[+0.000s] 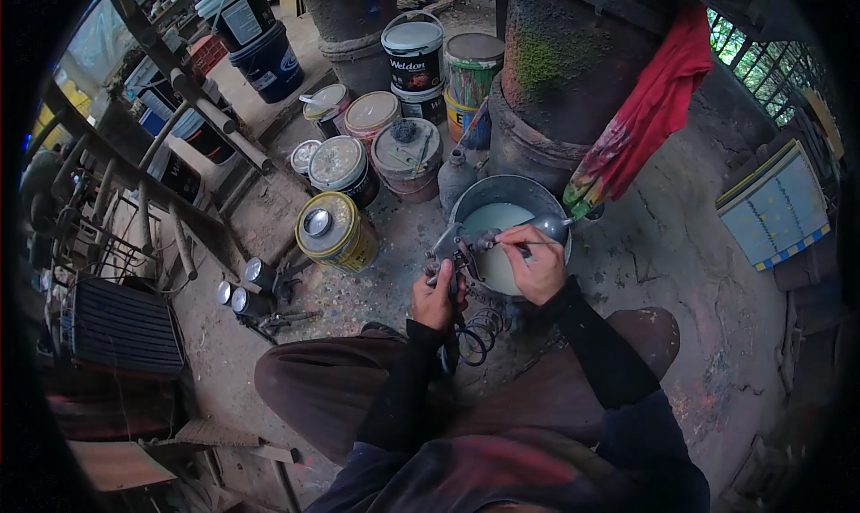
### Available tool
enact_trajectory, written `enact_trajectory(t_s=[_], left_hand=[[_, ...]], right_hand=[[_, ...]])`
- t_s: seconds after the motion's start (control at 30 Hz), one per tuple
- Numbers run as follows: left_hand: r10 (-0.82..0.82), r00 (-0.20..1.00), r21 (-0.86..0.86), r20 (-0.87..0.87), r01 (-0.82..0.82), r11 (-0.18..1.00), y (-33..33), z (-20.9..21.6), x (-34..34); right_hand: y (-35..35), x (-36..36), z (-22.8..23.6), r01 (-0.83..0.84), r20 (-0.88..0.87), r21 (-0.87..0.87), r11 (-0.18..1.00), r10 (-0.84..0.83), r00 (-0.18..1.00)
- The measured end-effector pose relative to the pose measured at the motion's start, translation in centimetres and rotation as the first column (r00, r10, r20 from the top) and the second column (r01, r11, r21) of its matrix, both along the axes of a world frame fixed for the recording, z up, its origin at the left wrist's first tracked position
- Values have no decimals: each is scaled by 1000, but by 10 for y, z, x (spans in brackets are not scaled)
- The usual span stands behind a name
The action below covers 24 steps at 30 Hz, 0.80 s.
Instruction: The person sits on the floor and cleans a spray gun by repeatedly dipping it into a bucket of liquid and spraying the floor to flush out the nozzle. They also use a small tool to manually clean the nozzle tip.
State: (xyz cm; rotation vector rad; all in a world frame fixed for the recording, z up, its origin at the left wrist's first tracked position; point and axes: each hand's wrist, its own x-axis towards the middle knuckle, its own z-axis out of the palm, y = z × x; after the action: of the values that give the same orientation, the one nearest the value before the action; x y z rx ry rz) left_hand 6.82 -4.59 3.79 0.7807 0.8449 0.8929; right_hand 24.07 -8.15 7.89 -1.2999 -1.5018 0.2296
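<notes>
My left hand [434, 300] is closed around the grip of a dark metal spray gun [465, 260], held at the left rim of a metal bucket [461, 210]. Cloudy whitish liquid [494, 217] fills part of the bucket. Over the bucket, my right hand [541, 269] pinches a thin rod-like tool [530, 241], its tip close to the gun's front end; whether they touch I cannot tell. Against the bucket's right inner side rests a rounded grey metal vessel [548, 227]. A dark coiled hose [484, 329] hangs below the gun.
Several paint cans, among them a yellow one [337, 235], stand beyond my left hand. A grey bottle [456, 177] stands behind the bucket. Red cloth [647, 119] drapes from a big dark drum [564, 92]. Metal cups [258, 273] and guns lie at left, near a wooden rail [215, 114].
</notes>
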Motion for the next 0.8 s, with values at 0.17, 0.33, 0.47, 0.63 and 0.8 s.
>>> enact_trajectory(t_s=[0.17, 0.33, 0.47, 0.63, 0.8], left_hand=[[18, 998, 98, -56, -13, 995, -1, -3, -2], [10, 1000, 51, -25, -9, 999, -2, 2, 0], [46, 999, 41, -3, -45, 998, -5, 2, 0], [47, 999, 56, -16, -46, 997, -4, -1, 1], [63, 998, 60, 9, -64, 996, -1, -5, -2]], right_hand=[[-1, -4, 4, -12, 4, 43, 999, 12, 1000], [2, -8, 4, -28, 32, 92, 995, 25, 999], [2, 9, 6, -44, 35, 1, 999, 44, 998], [2, -4, 5, -78, 50, 15, 997, 77, 996], [1, -7, 3, -13, 3, 36, 999, 13, 1000]])
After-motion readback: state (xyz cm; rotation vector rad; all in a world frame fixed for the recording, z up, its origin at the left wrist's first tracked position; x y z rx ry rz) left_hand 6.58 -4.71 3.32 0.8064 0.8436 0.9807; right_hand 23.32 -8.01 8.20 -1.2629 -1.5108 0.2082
